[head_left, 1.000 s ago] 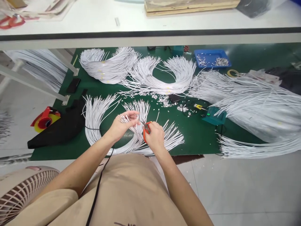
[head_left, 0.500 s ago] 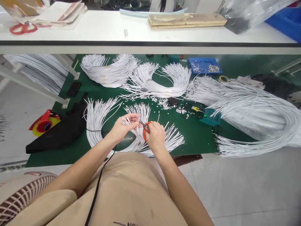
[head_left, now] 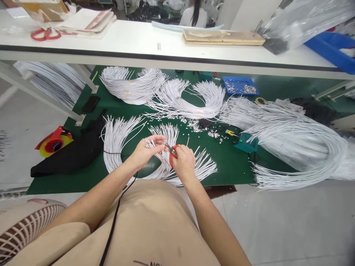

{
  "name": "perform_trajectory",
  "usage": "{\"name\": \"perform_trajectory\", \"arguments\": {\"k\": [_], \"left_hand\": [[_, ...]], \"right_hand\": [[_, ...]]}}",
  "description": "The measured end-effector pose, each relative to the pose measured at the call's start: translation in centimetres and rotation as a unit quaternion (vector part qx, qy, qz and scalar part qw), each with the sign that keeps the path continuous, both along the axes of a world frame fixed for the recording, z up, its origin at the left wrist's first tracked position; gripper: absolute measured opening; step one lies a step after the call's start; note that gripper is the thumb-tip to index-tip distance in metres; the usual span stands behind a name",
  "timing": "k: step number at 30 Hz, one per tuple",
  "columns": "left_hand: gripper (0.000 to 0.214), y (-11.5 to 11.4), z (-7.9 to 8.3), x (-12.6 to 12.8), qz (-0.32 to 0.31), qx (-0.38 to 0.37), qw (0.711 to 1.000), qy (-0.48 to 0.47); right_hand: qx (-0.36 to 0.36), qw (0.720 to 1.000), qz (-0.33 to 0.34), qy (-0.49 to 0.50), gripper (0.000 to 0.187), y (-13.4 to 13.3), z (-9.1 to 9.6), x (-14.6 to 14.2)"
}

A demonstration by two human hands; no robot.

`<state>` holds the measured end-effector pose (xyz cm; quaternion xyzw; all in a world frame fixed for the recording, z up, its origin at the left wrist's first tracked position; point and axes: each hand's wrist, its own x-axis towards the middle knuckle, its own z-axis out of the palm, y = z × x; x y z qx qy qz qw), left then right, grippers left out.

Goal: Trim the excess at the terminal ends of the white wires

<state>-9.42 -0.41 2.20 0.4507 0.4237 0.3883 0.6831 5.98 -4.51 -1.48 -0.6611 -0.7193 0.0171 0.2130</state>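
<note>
White wires [head_left: 163,168] lie in a loop on the green counter [head_left: 230,170], partly beneath a pair of orange-handled pliers [head_left: 173,150] that both hands work around. The right hand [head_left: 185,160] is wrapped firmly about the pliers' handles, their nose angled left, likely so that tool and wires meet at one spot. Just left of the pliers, the left hand [head_left: 149,151] is curled in, a few white strands showing between its fingers; thumb and fingertips pinch together right beside the pliers' nose, apparently to steady what is there, though the pinched end is too small to make out. The wires' tips fan out to the left, right and far side of the pliers, an arrangement that seems to keep single strands easy to pick out. Beyond the pliers, loose silvery bits [head_left: 194,125] are scattered, probably kept within reach; farther back and to the right, a blue tray [head_left: 239,82] holds more. Wire coils [head_left: 191,107] lie beyond the pliers too, perhaps pushed back for working room. To the pliers' right stands a teal box [head_left: 246,145]; well to their left, a red-and-yellow tape dispenser [head_left: 54,142].
</note>
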Motion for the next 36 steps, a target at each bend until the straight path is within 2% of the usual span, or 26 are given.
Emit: {"name": "perform_trajectory", "arguments": {"k": [12, 18, 30, 36], "left_hand": [[0.038, -0.3, 0.1, -0.5, 0.001, 0.010, 1.000, 0.030], [0.039, -0.3, 0.1, 0.0, 0.005, 0.014, 0.999, 0.040], [0.038, -0.4, 0.0, 3.0, 0.074, 0.010, 0.995, 0.070], [0.039, -0.6, 0.1, 3.8, 0.111, 0.000, 0.991, 0.071]], "right_hand": [[0.009, 0.998, -0.006, -0.054, 0.019, -0.5, 0.9, 0.0], [0.006, 0.999, -0.002, -0.031, 0.018, -0.9, 0.4, 0.9], [0.021, 0.998, 0.053, -0.019, 0.016, 1.1, 0.0, 4.4], [0.038, 0.996, 0.075, -0.011, 0.018, 1.9, -0.1, 5.2]]}}
